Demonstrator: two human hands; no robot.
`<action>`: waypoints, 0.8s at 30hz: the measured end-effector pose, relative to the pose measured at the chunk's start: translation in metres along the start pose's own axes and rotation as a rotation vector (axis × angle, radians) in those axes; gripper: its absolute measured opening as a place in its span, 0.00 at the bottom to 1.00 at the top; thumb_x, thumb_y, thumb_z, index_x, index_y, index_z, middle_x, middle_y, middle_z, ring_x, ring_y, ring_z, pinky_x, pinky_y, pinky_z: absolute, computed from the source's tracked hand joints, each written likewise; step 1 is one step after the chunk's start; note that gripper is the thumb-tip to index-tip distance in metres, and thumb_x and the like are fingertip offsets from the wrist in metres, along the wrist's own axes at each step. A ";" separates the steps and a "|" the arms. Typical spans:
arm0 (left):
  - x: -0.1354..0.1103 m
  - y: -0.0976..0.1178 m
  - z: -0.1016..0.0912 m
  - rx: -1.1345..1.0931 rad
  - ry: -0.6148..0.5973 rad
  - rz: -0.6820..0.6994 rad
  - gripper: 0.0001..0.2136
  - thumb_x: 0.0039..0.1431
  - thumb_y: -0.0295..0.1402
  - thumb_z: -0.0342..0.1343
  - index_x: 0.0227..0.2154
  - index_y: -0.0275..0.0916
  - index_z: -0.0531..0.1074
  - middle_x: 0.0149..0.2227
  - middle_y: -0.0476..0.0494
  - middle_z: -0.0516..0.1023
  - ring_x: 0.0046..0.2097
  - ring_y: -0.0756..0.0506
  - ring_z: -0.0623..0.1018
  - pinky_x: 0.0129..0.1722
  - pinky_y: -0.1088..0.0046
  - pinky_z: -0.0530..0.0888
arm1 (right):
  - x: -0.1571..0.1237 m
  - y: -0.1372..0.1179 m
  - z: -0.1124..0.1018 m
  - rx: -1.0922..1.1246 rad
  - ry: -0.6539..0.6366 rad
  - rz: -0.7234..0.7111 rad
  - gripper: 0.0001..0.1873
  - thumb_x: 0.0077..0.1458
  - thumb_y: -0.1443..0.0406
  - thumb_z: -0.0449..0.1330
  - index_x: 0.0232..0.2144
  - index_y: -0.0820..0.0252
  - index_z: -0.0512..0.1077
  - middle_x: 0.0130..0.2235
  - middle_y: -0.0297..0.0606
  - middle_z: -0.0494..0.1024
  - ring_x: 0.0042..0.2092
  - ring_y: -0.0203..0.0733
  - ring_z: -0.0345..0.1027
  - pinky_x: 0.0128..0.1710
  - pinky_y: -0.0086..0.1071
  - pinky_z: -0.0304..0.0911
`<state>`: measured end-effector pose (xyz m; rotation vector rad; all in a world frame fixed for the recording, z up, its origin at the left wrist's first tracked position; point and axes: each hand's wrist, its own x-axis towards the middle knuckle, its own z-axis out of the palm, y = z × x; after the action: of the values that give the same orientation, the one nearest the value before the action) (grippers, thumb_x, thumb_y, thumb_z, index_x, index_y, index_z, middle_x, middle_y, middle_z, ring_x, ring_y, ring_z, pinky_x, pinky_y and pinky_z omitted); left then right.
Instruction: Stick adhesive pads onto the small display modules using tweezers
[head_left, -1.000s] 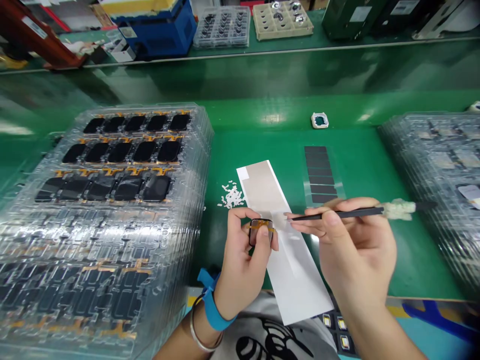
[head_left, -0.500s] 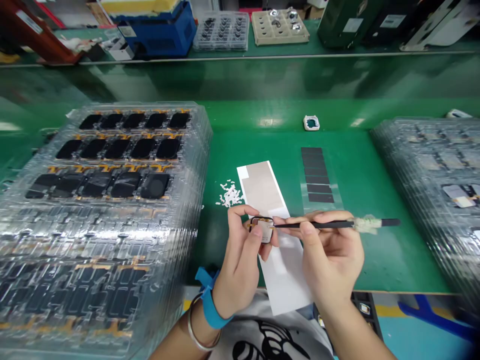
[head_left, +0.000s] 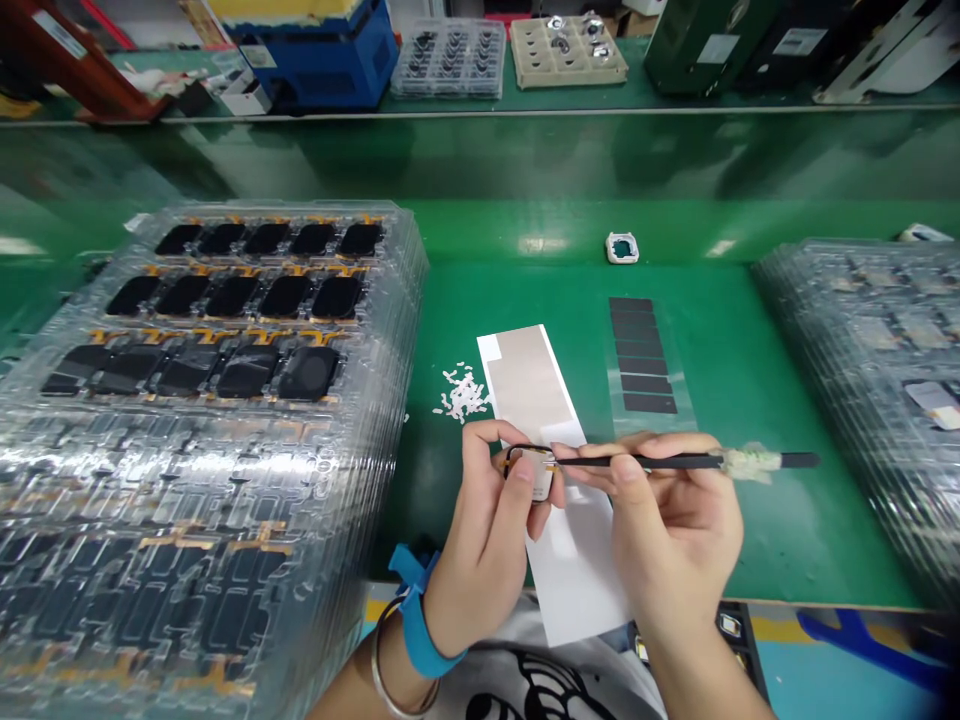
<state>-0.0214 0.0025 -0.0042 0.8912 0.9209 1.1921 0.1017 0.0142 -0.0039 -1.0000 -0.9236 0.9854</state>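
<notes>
My left hand (head_left: pixel 486 540) pinches a small rectangular display module (head_left: pixel 534 472) with an amber flex cable between thumb and fingers. My right hand (head_left: pixel 670 520) holds slim black tweezers (head_left: pixel 637 461), their grip wrapped in white padding (head_left: pixel 750 462). The tweezer tips reach the module's pale face, partly hidden by my fingers. Below both hands lies a long white liner strip (head_left: pixel 574 575) with a beige film (head_left: pixel 527 372) on its far end.
Tall stacks of clear trays (head_left: pixel 225 450) holding black screens fill the left side, and another stack (head_left: pixel 855 340) stands at right. A film of dark patches (head_left: pixel 641 355), white scraps (head_left: pixel 463 393) and a small white frame (head_left: pixel 622 248) lie on the green mat.
Both hands have drawn closer together and left of where they were a second ago. The module has turned its pale face up, and the tweezer tips have come onto it.
</notes>
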 end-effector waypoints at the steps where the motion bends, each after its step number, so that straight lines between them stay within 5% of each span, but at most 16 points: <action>1: 0.000 0.000 0.000 0.002 0.001 -0.002 0.04 0.77 0.36 0.43 0.45 0.45 0.59 0.31 0.54 0.71 0.27 0.53 0.64 0.30 0.76 0.65 | 0.000 0.000 0.000 0.003 0.000 0.010 0.08 0.62 0.71 0.63 0.39 0.55 0.68 0.34 0.31 0.82 0.37 0.42 0.84 0.35 0.30 0.82; 24: -0.001 -0.001 0.001 0.026 0.013 0.008 0.04 0.77 0.37 0.43 0.44 0.44 0.58 0.31 0.54 0.71 0.26 0.54 0.65 0.28 0.78 0.65 | -0.001 0.000 -0.001 -0.041 -0.006 0.035 0.07 0.63 0.69 0.62 0.39 0.55 0.67 0.35 0.34 0.84 0.39 0.42 0.83 0.36 0.30 0.82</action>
<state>-0.0204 0.0017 -0.0049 0.9096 0.9455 1.1961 0.1026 0.0134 -0.0040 -1.0514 -0.9378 1.0024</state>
